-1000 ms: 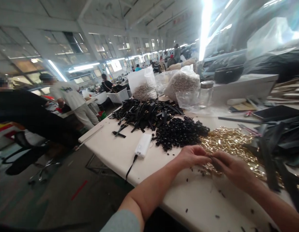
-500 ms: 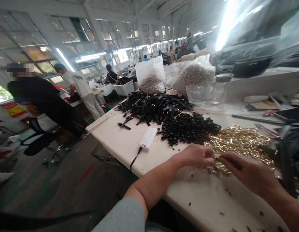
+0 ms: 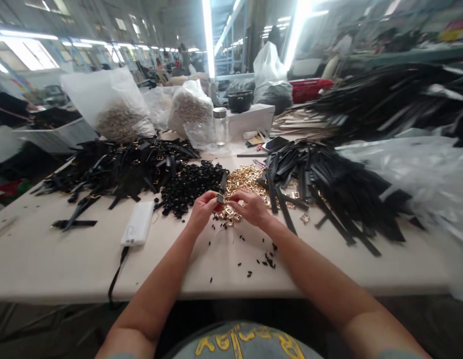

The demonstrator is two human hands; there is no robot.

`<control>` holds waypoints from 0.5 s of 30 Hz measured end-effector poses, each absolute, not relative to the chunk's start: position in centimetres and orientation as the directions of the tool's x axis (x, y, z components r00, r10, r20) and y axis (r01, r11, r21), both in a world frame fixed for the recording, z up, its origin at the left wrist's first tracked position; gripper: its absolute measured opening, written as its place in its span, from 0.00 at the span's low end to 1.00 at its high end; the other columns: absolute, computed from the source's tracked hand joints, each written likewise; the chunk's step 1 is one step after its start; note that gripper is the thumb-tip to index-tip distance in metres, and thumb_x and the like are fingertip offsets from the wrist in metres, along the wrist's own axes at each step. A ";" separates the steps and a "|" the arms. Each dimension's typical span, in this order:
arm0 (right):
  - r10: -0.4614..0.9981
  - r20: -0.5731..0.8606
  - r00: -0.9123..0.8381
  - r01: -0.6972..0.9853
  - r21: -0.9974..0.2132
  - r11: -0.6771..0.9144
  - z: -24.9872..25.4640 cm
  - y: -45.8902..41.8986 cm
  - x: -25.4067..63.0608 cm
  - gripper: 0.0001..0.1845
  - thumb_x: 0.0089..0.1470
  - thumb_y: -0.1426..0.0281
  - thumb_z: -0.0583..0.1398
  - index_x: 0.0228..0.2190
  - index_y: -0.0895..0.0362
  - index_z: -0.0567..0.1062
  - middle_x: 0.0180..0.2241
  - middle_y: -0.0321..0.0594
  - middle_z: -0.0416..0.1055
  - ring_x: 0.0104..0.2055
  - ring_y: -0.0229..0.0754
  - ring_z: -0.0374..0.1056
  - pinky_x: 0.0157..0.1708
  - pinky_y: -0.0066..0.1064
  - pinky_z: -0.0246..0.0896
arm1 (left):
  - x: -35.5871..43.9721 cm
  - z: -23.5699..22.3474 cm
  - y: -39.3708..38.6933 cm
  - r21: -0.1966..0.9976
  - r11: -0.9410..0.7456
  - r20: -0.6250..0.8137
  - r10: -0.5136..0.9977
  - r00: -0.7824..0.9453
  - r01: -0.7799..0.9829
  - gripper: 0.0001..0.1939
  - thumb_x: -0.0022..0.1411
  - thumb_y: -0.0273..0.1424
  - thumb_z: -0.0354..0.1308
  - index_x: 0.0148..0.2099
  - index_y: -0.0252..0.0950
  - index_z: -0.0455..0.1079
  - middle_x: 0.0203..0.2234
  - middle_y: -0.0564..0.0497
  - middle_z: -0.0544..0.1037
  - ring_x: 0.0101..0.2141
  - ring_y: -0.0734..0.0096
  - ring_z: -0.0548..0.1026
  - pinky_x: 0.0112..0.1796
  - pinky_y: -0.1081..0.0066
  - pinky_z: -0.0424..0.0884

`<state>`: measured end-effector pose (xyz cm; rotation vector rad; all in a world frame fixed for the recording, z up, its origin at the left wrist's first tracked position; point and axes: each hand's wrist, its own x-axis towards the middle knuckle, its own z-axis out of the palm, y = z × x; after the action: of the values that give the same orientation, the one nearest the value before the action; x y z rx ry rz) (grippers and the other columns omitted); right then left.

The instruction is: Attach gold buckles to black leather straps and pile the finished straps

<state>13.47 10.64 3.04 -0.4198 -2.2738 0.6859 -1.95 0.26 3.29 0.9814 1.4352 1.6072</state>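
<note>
Between the thumb and fingers of my left hand (image 3: pixel 203 212) a short black strap (image 3: pixel 223 182) stands up, a bit of gold metal beside it. My right hand (image 3: pixel 251 207) is close on the other side, its fingertips pinched together near the strap; what they grip is too small to make out. Just beyond both hands lies a heap of gold buckles (image 3: pixel 246 177). A pile of small black loops (image 3: pixel 194 184) sits to the left of it. Tiny black pieces (image 3: pixel 269 260) are scattered on the tabletop below my hands.
Buckled black straps (image 3: pixel 141 167) are heaped at left, loose black strips (image 3: pixel 328 184) at right. A white power bank (image 3: pixel 137 224) with a cable lies near the front. Behind stand filled plastic bags (image 3: pixel 192 107) and a glass jar (image 3: pixel 220 127). Clear plastic sheeting (image 3: pixel 414 169) covers the right side.
My view has swung right, from the aisle and co-workers to the table straight ahead. Both hands remain close together by the buckles; the black strap in my left hand now shows clearly.
</note>
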 end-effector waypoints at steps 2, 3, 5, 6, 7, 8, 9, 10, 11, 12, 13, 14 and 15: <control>0.488 0.460 -0.741 0.064 -0.676 0.734 2.4 10.4 13.1 0.11 0.59 0.63 0.60 0.37 0.58 0.77 0.34 0.37 0.74 0.34 0.36 0.69 0.37 0.26 0.62 | -1.6 3.6 0.1 0.993 -0.088 0.044 0.902 -0.430 -0.083 0.14 0.51 0.40 0.63 0.33 0.33 0.71 0.23 0.53 0.74 0.22 0.77 0.70 0.27 0.76 0.68; 0.509 0.422 -0.750 0.040 -0.740 0.672 2.1 10.3 12.8 0.12 0.58 0.62 0.61 0.38 0.58 0.77 0.35 0.38 0.74 0.35 0.36 0.69 0.37 0.27 0.62 | -1.5 3.7 0.1 0.992 -0.076 0.027 0.904 -0.427 -0.098 0.16 0.50 0.41 0.65 0.33 0.33 0.71 0.23 0.54 0.74 0.22 0.77 0.69 0.26 0.76 0.68; 0.567 0.365 -0.739 -0.014 -0.849 0.528 1.5 10.2 12.3 0.15 0.56 0.60 0.61 0.38 0.58 0.78 0.35 0.39 0.74 0.35 0.38 0.69 0.36 0.28 0.63 | -1.1 3.7 0.1 0.993 -0.038 -0.011 0.911 -0.411 -0.112 0.19 0.47 0.43 0.67 0.33 0.33 0.72 0.22 0.54 0.73 0.21 0.77 0.69 0.25 0.76 0.68; 0.596 0.349 -0.723 -0.044 -0.884 0.465 1.3 10.2 12.0 0.16 0.55 0.58 0.62 0.37 0.58 0.78 0.34 0.40 0.75 0.35 0.39 0.69 0.37 0.29 0.63 | -1.0 3.6 0.1 0.993 -0.021 -0.026 0.915 -0.402 -0.114 0.20 0.46 0.44 0.68 0.33 0.33 0.72 0.21 0.55 0.72 0.20 0.77 0.69 0.24 0.75 0.68; 0.616 0.335 -0.713 -0.080 -0.912 0.403 1.2 10.2 11.9 0.17 0.54 0.57 0.62 0.36 0.58 0.78 0.34 0.40 0.75 0.35 0.40 0.69 0.37 0.30 0.63 | -0.9 3.5 0.1 0.994 -0.009 -0.036 0.920 -0.391 -0.113 0.21 0.45 0.45 0.68 0.34 0.33 0.72 0.20 0.55 0.72 0.20 0.76 0.68 0.24 0.75 0.68; 0.631 0.316 -0.708 -0.118 -0.934 0.336 1.1 10.2 11.8 0.19 0.53 0.55 0.63 0.36 0.58 0.78 0.34 0.40 0.75 0.36 0.40 0.69 0.38 0.31 0.64 | -0.8 3.4 0.2 0.994 -0.001 -0.041 0.923 -0.382 -0.110 0.22 0.45 0.45 0.68 0.34 0.33 0.72 0.19 0.55 0.71 0.20 0.76 0.68 0.23 0.75 0.68; 0.643 0.292 -0.708 -0.155 -0.953 0.262 1.1 10.1 11.7 0.21 0.51 0.53 0.64 0.35 0.59 0.79 0.34 0.40 0.75 0.36 0.41 0.69 0.39 0.31 0.64 | -0.7 3.2 0.2 0.994 0.000 -0.041 0.926 -0.376 -0.107 0.22 0.45 0.46 0.68 0.35 0.33 0.72 0.18 0.56 0.70 0.19 0.76 0.68 0.23 0.75 0.68; 0.653 0.264 -0.710 -0.190 -0.964 0.184 1.2 10.1 11.7 0.23 0.49 0.52 0.65 0.35 0.59 0.79 0.34 0.40 0.75 0.36 0.41 0.69 0.40 0.31 0.64 | -0.7 3.1 0.3 0.995 -0.001 -0.038 0.928 -0.371 -0.104 0.22 0.46 0.46 0.68 0.35 0.33 0.72 0.18 0.56 0.69 0.19 0.77 0.67 0.22 0.75 0.68; 0.662 0.236 -0.712 -0.221 -0.969 0.108 1.3 10.0 11.7 0.24 0.47 0.51 0.66 0.35 0.59 0.79 0.34 0.40 0.75 0.36 0.41 0.69 0.40 0.32 0.64 | -0.7 2.9 0.4 0.995 -0.003 -0.035 0.930 -0.367 -0.102 0.22 0.47 0.46 0.68 0.36 0.33 0.72 0.18 0.56 0.69 0.19 0.77 0.67 0.22 0.76 0.67; 0.669 0.209 -0.713 -0.246 -0.968 0.041 1.5 9.8 11.7 0.25 0.45 0.50 0.67 0.35 0.59 0.79 0.33 0.40 0.75 0.36 0.41 0.69 0.40 0.32 0.64 | -0.7 2.8 0.5 0.995 -0.005 -0.033 0.931 -0.365 -0.101 0.22 0.48 0.45 0.68 0.36 0.33 0.73 0.18 0.56 0.68 0.19 0.78 0.66 0.22 0.76 0.67; 0.676 0.185 -0.714 -0.265 -0.964 -0.015 1.6 9.7 11.7 0.25 0.44 0.50 0.68 0.34 0.59 0.79 0.33 0.40 0.75 0.36 0.41 0.69 0.40 0.32 0.64 | -0.7 2.6 0.6 0.995 -0.003 -0.034 0.931 -0.362 -0.102 0.22 0.48 0.45 0.68 0.37 0.33 0.73 0.18 0.57 0.68 0.19 0.78 0.66 0.22 0.77 0.66; 0.681 0.166 -0.713 -0.283 -0.957 -0.062 1.8 9.6 11.7 0.26 0.43 0.50 0.68 0.34 0.60 0.79 0.32 0.39 0.75 0.36 0.41 0.69 0.40 0.32 0.64 | -0.7 2.5 0.8 0.995 0.002 -0.039 0.932 -0.359 -0.103 0.22 0.48 0.46 0.68 0.37 0.32 0.73 0.18 0.57 0.68 0.19 0.79 0.65 0.22 0.77 0.66; 0.686 0.151 -0.712 -0.299 -0.949 -0.102 1.9 9.6 11.7 0.25 0.42 0.51 0.69 0.33 0.60 0.79 0.31 0.39 0.75 0.35 0.40 0.68 0.40 0.32 0.64 | -0.7 2.3 0.8 0.995 0.010 -0.047 0.932 -0.358 -0.102 0.22 0.48 0.46 0.68 0.37 0.32 0.74 0.18 0.57 0.68 0.19 0.79 0.65 0.22 0.77 0.67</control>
<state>11.73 9.56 1.87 -0.4358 -1.5025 1.8816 -0.71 0.84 2.35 0.9159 1.4089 1.4961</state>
